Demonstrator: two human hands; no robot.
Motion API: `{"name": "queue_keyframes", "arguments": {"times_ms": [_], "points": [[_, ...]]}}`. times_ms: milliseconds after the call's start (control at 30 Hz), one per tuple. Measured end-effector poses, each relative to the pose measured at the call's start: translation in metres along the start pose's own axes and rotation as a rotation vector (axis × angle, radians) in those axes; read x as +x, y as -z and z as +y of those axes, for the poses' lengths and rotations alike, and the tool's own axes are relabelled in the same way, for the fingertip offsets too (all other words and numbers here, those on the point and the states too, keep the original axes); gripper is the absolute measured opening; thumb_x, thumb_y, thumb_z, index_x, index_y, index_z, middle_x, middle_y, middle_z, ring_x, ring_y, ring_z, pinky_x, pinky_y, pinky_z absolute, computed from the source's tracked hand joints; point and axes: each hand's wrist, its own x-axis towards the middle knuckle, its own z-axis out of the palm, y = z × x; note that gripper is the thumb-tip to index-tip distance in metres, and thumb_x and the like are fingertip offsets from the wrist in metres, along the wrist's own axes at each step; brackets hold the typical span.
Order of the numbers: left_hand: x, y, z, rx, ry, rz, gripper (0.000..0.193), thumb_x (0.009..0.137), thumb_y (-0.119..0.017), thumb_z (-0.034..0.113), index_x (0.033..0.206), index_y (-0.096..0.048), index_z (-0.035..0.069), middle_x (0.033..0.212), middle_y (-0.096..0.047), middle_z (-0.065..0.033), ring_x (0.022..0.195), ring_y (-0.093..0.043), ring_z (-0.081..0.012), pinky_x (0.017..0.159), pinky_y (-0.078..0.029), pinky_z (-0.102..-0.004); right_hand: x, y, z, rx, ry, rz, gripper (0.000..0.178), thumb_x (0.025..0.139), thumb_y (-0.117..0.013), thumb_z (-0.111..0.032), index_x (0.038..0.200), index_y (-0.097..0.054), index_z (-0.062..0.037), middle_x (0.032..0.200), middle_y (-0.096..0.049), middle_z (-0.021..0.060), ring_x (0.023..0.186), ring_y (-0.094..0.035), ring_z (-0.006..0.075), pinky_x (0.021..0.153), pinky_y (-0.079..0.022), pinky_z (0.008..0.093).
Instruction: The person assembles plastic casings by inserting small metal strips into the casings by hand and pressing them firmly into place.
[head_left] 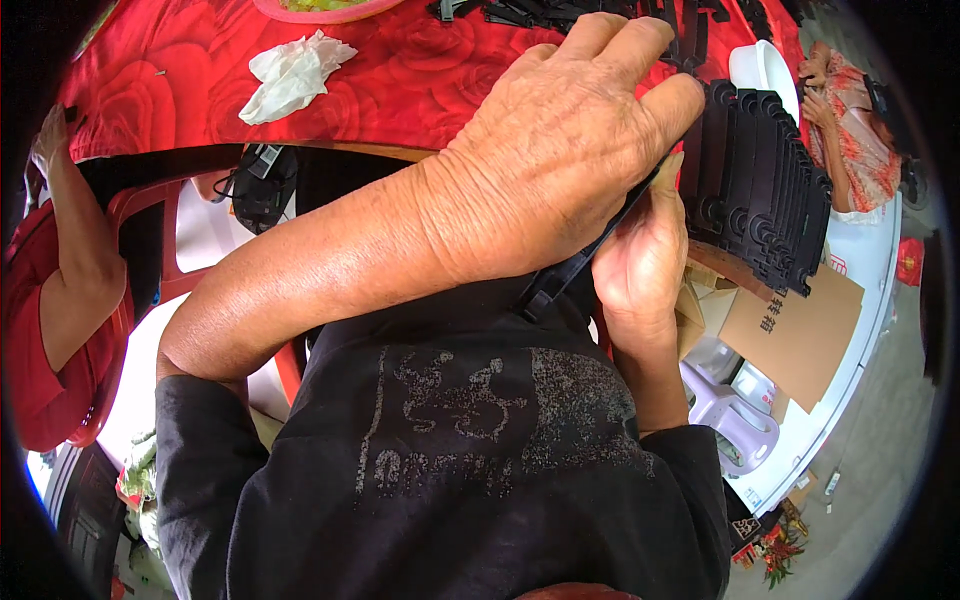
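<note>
A slim black plastic strip [545,292] slants between my two hands in front of my chest. My left hand [575,140] reaches across from the left, back upward, its fingers bent and closed over the strip's upper part; the thumb is hidden beneath. Below and to the right, my right hand [645,245] has its palm turned partly up, with the strip along its thumb side. Most of the strip is covered by the left hand. Just right of both hands lies a thick row of similar black plastic strips [750,185], packed side by side at the table's edge.
The red rose-patterned tablecloth [410,70] bears a crumpled white tissue [295,75], a pink dish [325,12] and loose black parts [550,12]. A white bowl [763,68] stands behind the row. Cardboard [800,335] and a lavender stool [735,425] sit lower right. People are at both sides.
</note>
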Motion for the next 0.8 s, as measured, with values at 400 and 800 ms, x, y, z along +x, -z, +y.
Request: {"name": "queue_keyframes", "arguments": {"times_ms": [400, 800], "points": [[0.008, 0.002, -0.003, -0.035, 0.019, -0.249, 0.047, 0.070, -0.072, 0.008, 0.115, -0.060, 0.003, 0.114, -0.056, -0.0168, 0.111, -0.054, -0.0344, 0.085, -0.051, -0.0462, -0.002, -0.001, 0.000, -0.064, -0.045, 0.015, 0.047, 0.106, -0.039, -0.039, 0.132, -0.052, -0.0021, 0.128, -0.060, 0.0085, 0.118, -0.057, 0.0177, 0.104, -0.044, 0.0345], [-0.001, -0.018, -0.021, -0.136, 0.085, -0.324, 0.069, 0.066, -0.074, 0.005, 0.132, -0.053, 0.004, 0.118, -0.056, -0.0179, 0.114, -0.055, -0.0365, 0.089, -0.051, -0.0473, -0.017, 0.001, 0.012, -0.075, -0.179, 0.073, 0.047, 0.106, -0.036, -0.042, 0.125, -0.051, -0.0022, 0.110, -0.065, 0.0124, 0.098, -0.065, 0.0232, 0.088, -0.053, 0.0386]]}}
